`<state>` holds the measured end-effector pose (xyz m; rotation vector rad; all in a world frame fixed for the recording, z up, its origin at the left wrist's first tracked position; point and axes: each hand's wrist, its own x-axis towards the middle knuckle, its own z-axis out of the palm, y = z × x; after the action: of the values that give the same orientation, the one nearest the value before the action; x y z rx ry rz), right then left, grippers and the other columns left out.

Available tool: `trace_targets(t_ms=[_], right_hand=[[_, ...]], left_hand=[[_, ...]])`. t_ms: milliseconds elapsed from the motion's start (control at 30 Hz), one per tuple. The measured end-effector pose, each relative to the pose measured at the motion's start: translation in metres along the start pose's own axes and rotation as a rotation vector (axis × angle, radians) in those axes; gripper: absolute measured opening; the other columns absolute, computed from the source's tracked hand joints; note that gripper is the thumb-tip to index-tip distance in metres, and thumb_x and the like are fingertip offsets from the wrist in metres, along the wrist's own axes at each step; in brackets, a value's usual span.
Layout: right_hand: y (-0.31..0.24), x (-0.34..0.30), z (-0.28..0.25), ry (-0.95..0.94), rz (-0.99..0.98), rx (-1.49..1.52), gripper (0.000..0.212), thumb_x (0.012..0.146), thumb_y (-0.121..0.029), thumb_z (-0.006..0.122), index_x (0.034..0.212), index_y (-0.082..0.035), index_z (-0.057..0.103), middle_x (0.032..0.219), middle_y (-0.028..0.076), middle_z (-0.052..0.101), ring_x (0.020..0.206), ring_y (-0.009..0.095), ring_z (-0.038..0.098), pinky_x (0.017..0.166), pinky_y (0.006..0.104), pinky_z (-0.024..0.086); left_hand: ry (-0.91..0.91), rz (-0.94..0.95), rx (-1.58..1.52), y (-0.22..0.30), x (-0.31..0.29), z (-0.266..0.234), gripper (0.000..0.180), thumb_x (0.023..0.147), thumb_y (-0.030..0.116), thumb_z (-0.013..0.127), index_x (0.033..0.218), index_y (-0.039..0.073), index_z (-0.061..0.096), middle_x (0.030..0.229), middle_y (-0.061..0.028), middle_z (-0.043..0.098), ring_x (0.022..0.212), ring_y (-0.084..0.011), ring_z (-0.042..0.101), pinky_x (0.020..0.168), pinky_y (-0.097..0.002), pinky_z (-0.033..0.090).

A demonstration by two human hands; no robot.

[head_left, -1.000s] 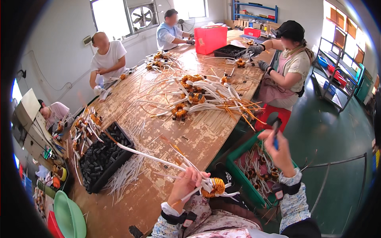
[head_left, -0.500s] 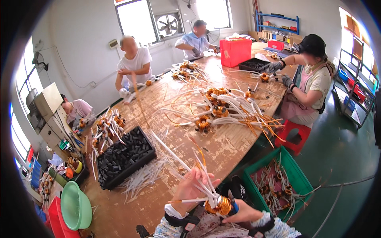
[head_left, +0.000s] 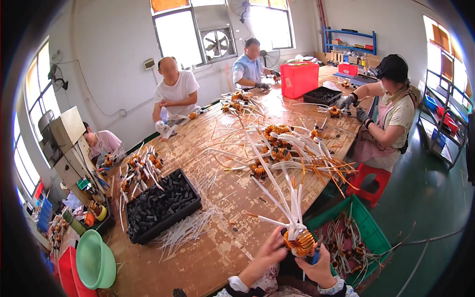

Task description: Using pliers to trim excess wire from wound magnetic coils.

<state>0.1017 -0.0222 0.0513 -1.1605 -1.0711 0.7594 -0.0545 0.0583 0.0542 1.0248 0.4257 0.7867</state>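
Observation:
A copper-wound ring coil (head_left: 300,242) with several white-sleeved leads (head_left: 296,203) pointing up and away is between my hands, off the table's near edge. My left hand (head_left: 263,255) touches the coil's left side, thumb and fingertips against it near a black piece. Under the coil's right side, my right hand (head_left: 318,270) supports it with its fingers. That hand also holds a blue-handled tool (head_left: 316,255) that looks like pliers, its dark tip pointing up; fingers partly hide it. One lead, bare copper at its end, sticks out to the left above my left hand.
A black tray of short black sleeves (head_left: 163,205) stands left on the worn table (head_left: 222,247), beside loose white tubes (head_left: 190,230). More coils (head_left: 279,148) lie ahead. A green crate of coils (head_left: 373,232) is at right, a green basin (head_left: 96,260) at left. Several co-workers sit around.
The coil and both hands have shifted right and slightly up in view. My left hand has gone from the white leads to the coil's side. The leads now stand more upright.

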Motion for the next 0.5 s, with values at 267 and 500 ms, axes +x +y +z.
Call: trace_targets(t_ms=[267,500], right_hand=[[-0.019,-0.009,0.026,-0.276,-0.091,-0.166,0.028,0.082,-0.010,0.066,0.100,0.003,0.049,0.076,0.012,0.060,0.065,0.022,0.060,0.059,0.0329,0.046],[-0.009,0.016,0.010,-0.175,0.335,0.364,0.027,0.092,-0.032,0.055,0.088,-0.007,0.048,0.090,0.011,0.061,0.072,0.017,0.058,0.068,0.0303,0.047]], left_hand=[[0.122,0.051,0.151,-0.006,-0.012,-0.005,0.096,0.063,0.000,0.083,0.132,0.012,0.018,0.110,-0.0129,0.054,0.095,-0.0188,0.061,0.082,-0.0330,0.053],[0.194,0.115,0.297,0.010,-0.018,-0.017,0.076,0.066,-0.001,0.080,0.123,0.009,0.032,0.096,-0.0056,0.057,0.089,-0.0141,0.060,0.075,-0.0279,0.053]])
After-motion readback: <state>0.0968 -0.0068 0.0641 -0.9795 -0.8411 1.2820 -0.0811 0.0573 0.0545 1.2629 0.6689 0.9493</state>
